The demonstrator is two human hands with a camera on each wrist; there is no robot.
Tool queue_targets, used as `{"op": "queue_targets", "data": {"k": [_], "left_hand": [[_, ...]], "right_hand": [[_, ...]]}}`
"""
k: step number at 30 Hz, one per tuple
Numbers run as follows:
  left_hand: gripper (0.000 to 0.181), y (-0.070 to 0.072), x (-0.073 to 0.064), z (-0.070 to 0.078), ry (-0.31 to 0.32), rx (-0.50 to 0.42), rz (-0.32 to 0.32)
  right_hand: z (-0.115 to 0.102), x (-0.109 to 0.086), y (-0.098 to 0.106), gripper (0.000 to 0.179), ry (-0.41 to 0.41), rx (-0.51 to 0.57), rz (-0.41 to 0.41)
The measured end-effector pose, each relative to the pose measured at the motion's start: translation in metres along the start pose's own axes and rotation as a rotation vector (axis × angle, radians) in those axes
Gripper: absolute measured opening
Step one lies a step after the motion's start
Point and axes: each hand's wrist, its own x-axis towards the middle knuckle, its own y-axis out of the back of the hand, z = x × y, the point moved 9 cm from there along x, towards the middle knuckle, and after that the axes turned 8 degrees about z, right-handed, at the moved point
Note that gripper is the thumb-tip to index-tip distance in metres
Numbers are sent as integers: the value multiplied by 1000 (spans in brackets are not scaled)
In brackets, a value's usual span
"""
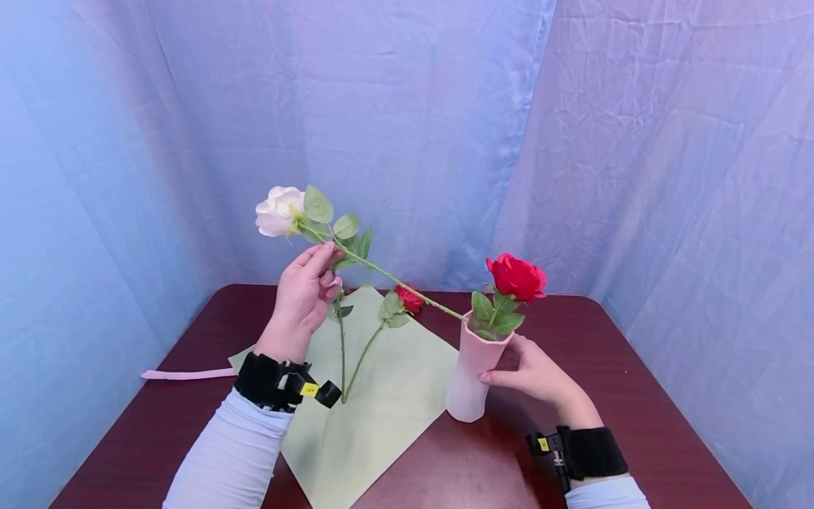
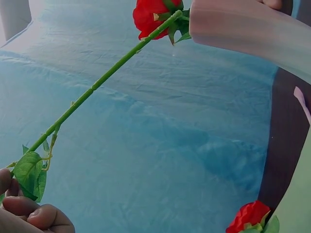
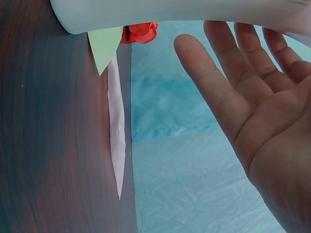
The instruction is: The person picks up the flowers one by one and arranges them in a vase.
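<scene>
My left hand [image 1: 304, 293] pinches the stem of a white rose [image 1: 280, 211] just below its leaves. The bloom points up and left, and the stem slants down to the rim of a pink-and-white vase [image 1: 469, 375]. In the left wrist view, the stem's cut end [image 2: 178, 14] is at the vase mouth; whether it has entered cannot be told. A red rose [image 1: 516, 277] stands in the vase. My right hand [image 1: 534, 375] holds the vase from the right, thumb toward the front, other fingers partly hidden behind it in the right wrist view [image 3: 262, 97].
A pale green paper sheet [image 1: 394, 396] lies on the dark wooden table [image 1: 636, 396]. On it rest another red rose [image 1: 410, 300] and a flower with a pink bloom [image 1: 336, 283], partly behind my left hand. A pink ribbon [image 1: 187, 374] lies at the left. Blue curtains enclose the table.
</scene>
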Motion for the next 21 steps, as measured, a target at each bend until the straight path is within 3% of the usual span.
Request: {"op": "queue_targets", "data": {"k": [21], "left_hand": [[9, -13, 0, -9, -15, 82, -16]], "right_hand": [[4, -1, 0, 69, -15, -19, 8]]}}
